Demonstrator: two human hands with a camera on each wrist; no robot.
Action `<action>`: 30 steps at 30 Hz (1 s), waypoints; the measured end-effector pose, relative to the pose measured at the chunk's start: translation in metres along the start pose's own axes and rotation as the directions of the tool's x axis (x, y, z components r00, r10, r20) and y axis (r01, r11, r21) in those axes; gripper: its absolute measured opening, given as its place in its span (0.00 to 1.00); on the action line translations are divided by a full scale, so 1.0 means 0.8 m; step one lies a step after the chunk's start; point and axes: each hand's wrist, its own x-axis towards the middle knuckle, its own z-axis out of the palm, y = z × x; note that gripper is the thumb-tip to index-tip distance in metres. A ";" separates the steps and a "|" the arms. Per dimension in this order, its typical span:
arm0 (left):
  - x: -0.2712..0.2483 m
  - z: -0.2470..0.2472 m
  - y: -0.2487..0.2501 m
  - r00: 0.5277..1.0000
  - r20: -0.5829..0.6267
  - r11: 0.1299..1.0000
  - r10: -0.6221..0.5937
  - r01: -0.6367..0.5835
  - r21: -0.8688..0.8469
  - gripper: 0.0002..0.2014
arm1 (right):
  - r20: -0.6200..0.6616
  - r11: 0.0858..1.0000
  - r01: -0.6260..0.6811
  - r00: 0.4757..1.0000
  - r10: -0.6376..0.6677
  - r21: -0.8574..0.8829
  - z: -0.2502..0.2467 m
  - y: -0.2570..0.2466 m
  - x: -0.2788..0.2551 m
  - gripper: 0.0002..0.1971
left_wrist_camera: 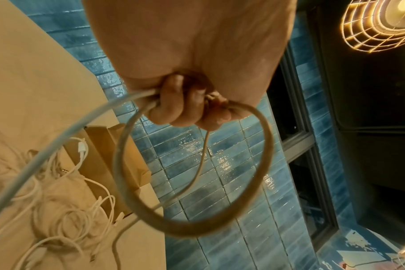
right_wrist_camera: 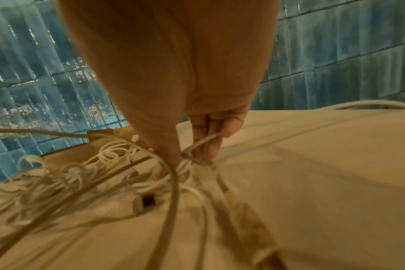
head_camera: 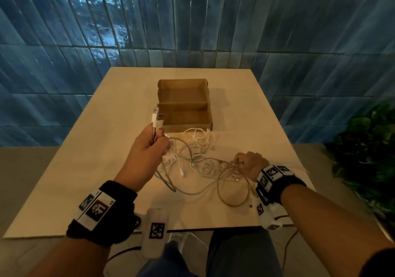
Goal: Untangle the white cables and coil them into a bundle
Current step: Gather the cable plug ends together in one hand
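Note:
A tangle of white cables [head_camera: 198, 161] lies on the pale table in front of the cardboard box. My left hand [head_camera: 149, 142] is raised above the table and grips two cable ends; their USB plugs [head_camera: 157, 116] stick up out of the fist. In the left wrist view the curled fingers [left_wrist_camera: 173, 107] hold the cords, and a cable loop [left_wrist_camera: 192, 182] hangs below them. My right hand [head_camera: 249, 162] is down on the table at the tangle's right edge. Its thumb and fingers [right_wrist_camera: 206, 142] pinch a cable strand [right_wrist_camera: 201, 142] there. A USB plug [right_wrist_camera: 145, 201] lies just before it.
An open, empty cardboard box [head_camera: 183, 105] stands behind the tangle, mid-table. The table [head_camera: 85, 169] is backed by a blue tiled wall. A white device with a marker [head_camera: 157, 229] sits at the near table edge. A green plant [head_camera: 367, 159] stands off the table's right side.

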 end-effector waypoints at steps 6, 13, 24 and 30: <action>0.010 -0.003 -0.004 1.000 -0.017 1.000 -0.018 0.018 -0.024 0.06 | -0.049 0.976 0.074 0.997 -0.065 0.205 -0.013 -0.008 0.004 0.04; 0.015 -0.005 0.004 0.998 -0.068 0.999 -0.009 0.005 -0.053 0.15 | -0.392 0.878 0.257 0.916 -0.087 0.405 -0.028 -0.016 0.002 0.08; 0.014 -0.009 0.025 0.999 -0.044 0.981 -0.005 -0.004 -0.192 0.05 | -0.371 0.894 0.155 0.929 0.014 0.421 -0.069 0.041 -0.029 0.13; -0.004 0.008 0.022 0.997 0.068 0.995 -0.045 0.051 -0.090 0.09 | -0.467 0.921 -0.029 0.856 0.224 0.389 -0.048 0.076 -0.033 0.14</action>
